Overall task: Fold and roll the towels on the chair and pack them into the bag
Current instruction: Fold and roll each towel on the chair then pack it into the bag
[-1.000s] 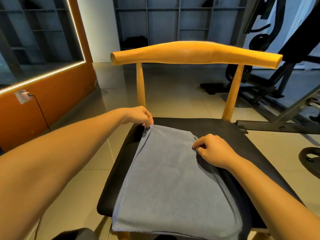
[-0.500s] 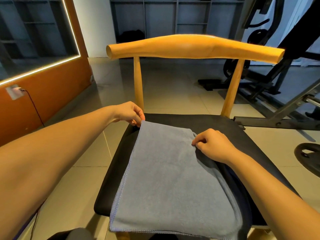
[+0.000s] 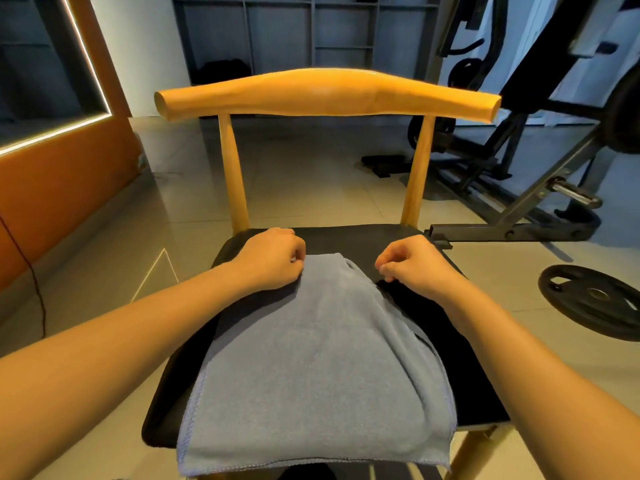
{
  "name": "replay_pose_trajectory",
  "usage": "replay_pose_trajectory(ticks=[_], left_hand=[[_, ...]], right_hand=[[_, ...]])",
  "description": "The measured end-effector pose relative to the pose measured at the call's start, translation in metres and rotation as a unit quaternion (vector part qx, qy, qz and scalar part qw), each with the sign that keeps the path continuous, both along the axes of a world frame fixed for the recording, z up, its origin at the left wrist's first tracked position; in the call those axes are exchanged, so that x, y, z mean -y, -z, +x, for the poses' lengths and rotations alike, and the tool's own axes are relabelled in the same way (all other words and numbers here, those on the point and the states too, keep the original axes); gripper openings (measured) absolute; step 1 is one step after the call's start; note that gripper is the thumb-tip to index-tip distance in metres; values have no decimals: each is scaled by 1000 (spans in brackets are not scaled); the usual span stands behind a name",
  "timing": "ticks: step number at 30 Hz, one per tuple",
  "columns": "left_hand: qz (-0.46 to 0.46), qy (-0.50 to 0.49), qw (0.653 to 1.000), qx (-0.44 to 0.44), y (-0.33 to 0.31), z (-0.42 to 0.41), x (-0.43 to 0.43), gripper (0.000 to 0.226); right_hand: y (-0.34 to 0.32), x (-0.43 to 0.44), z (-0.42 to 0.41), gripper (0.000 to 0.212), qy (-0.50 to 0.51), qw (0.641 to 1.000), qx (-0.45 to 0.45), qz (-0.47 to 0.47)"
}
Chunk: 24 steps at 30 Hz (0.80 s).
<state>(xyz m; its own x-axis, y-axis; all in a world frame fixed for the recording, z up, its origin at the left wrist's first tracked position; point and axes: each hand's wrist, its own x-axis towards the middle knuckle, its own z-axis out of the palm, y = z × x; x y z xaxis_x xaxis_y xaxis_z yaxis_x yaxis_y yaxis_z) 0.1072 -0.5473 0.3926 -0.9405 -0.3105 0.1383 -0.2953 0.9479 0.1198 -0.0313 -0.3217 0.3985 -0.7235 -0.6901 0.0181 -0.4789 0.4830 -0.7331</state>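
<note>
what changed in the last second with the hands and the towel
The right hand let go of the grey towel at its far right corner and moved right. It now sits with curled fingers over the chair's black seat, apart from the towel. The left hand stayed at the far left corner, still pinching it. The towel still lies spread on the seat, its near edge hanging over the front.

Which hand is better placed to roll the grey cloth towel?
Left, likely: left hand curls at the far corner of the grey cloth towel; right hand sits beside it, over the black chair seat.
</note>
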Motion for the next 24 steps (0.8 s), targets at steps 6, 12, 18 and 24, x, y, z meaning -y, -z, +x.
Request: replay_pose_trajectory(ticks=[6, 12, 18, 24], left_hand=[[211, -101, 971, -45, 10, -43, -74, 55], [201, -145, 969, 5, 15, -51, -82, 27], [313, -121, 939, -82, 21, -9, -56, 25], [233, -86, 959, -136, 42, 18, -56, 28]], right_hand=[[-4, -9, 5, 12, -66, 987, 55, 138], [2, -11, 7, 15, -106, 977, 29, 180], [-1, -17, 2, 16, -103, 981, 54, 153], [-5, -15, 2, 12, -104, 983, 71, 130]])
